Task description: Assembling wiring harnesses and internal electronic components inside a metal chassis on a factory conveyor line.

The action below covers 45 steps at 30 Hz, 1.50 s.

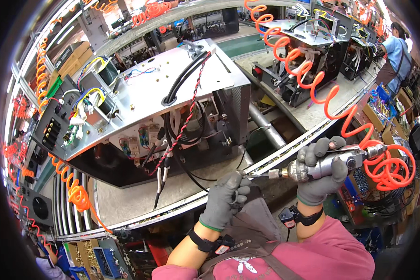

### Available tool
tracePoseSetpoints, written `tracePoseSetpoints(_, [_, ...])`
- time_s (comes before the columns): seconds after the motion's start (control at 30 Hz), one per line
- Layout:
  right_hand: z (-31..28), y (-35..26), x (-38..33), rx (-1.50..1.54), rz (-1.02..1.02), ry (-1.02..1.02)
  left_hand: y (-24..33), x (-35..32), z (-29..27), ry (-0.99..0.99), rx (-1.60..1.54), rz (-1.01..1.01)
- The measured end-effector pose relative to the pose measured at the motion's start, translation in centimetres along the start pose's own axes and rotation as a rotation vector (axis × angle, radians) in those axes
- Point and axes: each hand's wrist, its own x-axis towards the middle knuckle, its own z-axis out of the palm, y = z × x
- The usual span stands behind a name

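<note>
Two gloved hands are at the near side of the large open machine, which stands on a tabletop. The right hand grasps a silver power driver off the machine's right front corner, its bit pointing left. The left hand, nearer the machine, curls at the bit's tip; whether it pinches something is unclear. Right of the machine, an orange coiled hose joins the driver's rear.
</note>
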Motion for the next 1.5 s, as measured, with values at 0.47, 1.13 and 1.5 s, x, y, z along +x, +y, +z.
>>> tracePoseSetpoints(0.47, [-0.9, -2.6, 0.4, 0.179, -0.060, -0.046, -3.7, -4.2, -10.2, 0.376, 0.545, 0.016])
tracePoseSetpoints(1.13, [-1.2, -4.1, -0.1, 0.069, -0.158, -0.030, -3.2, 2.6, -5.5, 0.440, 0.550, 0.574])
tracePoseSetpoints(1.5, [-0.6, -3.8, 0.0, 0.023, -0.116, 0.003, 7.5, 8.7, -7.9, 0.552, 1.587, 0.993])
